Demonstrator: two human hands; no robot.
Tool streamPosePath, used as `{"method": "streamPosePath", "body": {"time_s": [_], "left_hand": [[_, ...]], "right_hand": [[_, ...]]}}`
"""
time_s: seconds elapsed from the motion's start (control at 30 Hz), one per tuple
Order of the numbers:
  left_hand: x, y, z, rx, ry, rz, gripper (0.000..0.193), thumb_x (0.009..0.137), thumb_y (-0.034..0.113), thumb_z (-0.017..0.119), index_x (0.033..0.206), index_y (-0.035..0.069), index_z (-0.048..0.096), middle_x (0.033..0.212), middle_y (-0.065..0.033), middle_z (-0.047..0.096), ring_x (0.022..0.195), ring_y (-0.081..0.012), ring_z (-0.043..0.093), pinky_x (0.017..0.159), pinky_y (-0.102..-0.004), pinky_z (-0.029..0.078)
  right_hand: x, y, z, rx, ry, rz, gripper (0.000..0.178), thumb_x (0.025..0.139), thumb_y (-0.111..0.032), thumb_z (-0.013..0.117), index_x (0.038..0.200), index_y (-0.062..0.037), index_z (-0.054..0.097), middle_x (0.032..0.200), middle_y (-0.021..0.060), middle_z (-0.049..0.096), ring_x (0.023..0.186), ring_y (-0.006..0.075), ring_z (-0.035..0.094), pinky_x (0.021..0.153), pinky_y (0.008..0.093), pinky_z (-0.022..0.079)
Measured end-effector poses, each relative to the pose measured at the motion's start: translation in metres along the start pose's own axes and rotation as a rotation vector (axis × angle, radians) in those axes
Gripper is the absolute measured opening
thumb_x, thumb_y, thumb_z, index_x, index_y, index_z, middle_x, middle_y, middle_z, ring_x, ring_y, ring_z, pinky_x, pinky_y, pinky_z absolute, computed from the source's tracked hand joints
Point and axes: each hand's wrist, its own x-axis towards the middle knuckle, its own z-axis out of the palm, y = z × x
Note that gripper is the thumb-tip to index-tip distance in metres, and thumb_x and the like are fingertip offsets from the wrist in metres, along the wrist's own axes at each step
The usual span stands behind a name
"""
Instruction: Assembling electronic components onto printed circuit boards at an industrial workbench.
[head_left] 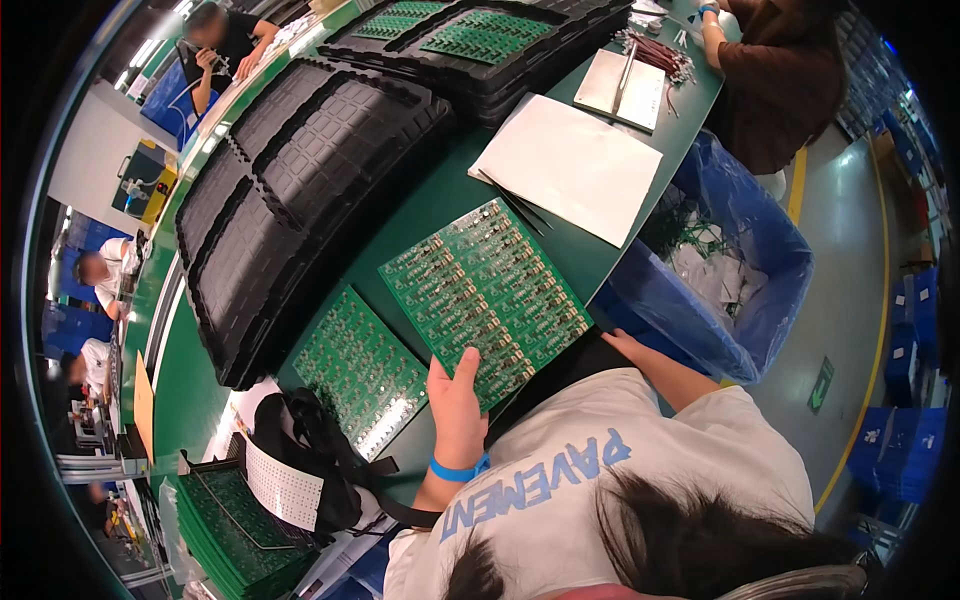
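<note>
My left hand (pixel 459 400) is closed on the near left edge of a green printed circuit board panel (pixel 487 300), thumb on top. The panel is tilted and carries rows of small components. My right hand (pixel 618 339) is low beside the panel's right corner; its fingers are mostly hidden, and I cannot tell whether it touches the panel. A second circuit board panel (pixel 360 372) lies flat on the green table to the left. Dark tweezers (pixel 520 205) lie just beyond the held panel, by a sheet of white paper (pixel 570 165).
Black plastic trays (pixel 300 190) are stacked at the left; another stack (pixel 490 75) behind holds green boards. A rack of boards (pixel 240 530) stands near left. A blue lined bin (pixel 740 290) sits off the table's right edge. A co-worker (pixel 780 80) sits far right.
</note>
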Motion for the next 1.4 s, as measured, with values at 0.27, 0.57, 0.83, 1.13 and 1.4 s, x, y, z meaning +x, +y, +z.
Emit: {"method": "streamPosePath", "body": {"time_s": [0.27,0.57,0.83,1.13,1.4], "left_hand": [[0.001,0.000,0.001,0.023,0.018,0.016,0.037,0.090,0.003,0.055,0.126,0.001,0.048,0.121,-0.0088,0.057,0.106,-0.0168,0.055,0.093,-0.0298,0.043],[0.001,-0.001,0.002,0.012,-0.001,0.026,0.035,0.090,0.003,0.055,0.124,0.000,0.049,0.120,-0.0095,0.057,0.106,-0.0172,0.056,0.093,-0.0301,0.043],[-0.004,0.006,0.006,-0.028,0.020,0.023,0.032,0.091,0.004,0.054,0.122,0.001,0.049,0.116,-0.0101,0.059,0.101,-0.0194,0.059,0.086,-0.0334,0.050],[-0.011,0.004,0.007,-0.114,-0.005,0.142,0.043,0.091,0.009,0.051,0.132,0.004,0.038,0.124,-0.0130,0.054,0.106,-0.0264,0.058,0.089,-0.0417,0.051],[-0.006,-0.010,-0.003,0.045,-0.081,0.267,0.056,0.092,0.015,0.048,0.141,0.001,0.025,0.130,-0.0158,0.046,0.120,-0.0262,0.047,0.099,-0.0426,0.040]], "right_hand": [[-0.021,-0.031,-0.007,-0.208,0.021,0.077,0.095,0.072,-0.070,0.051,0.129,0.0062,0.045,0.128,0.0273,0.050,0.120,0.0370,0.049,0.100,0.0394,0.039],[-0.029,-0.032,-0.006,-0.101,0.043,0.107,0.096,0.069,-0.071,0.053,0.127,0.0049,0.048,0.126,0.0259,0.053,0.119,0.0365,0.050,0.098,0.0393,0.040],[-0.060,-0.064,-0.016,-0.460,0.119,0.145,0.081,0.077,-0.065,0.048,0.129,-0.0027,0.049,0.125,0.0221,0.055,0.118,0.0342,0.052,0.096,0.0433,0.041],[-0.209,-0.207,-0.062,-0.007,-0.792,-0.503,0.052,0.079,-0.042,0.068,0.111,-0.0020,0.061,0.090,0.0087,0.067,0.079,0.0230,0.063,0.074,0.0301,0.050],[-0.205,-0.220,0.028,0.429,-0.321,-1.089,0.040,0.090,-0.016,0.057,0.127,-0.0023,0.049,0.125,0.0101,0.055,0.112,0.0197,0.050,0.097,0.0341,0.039]]}}
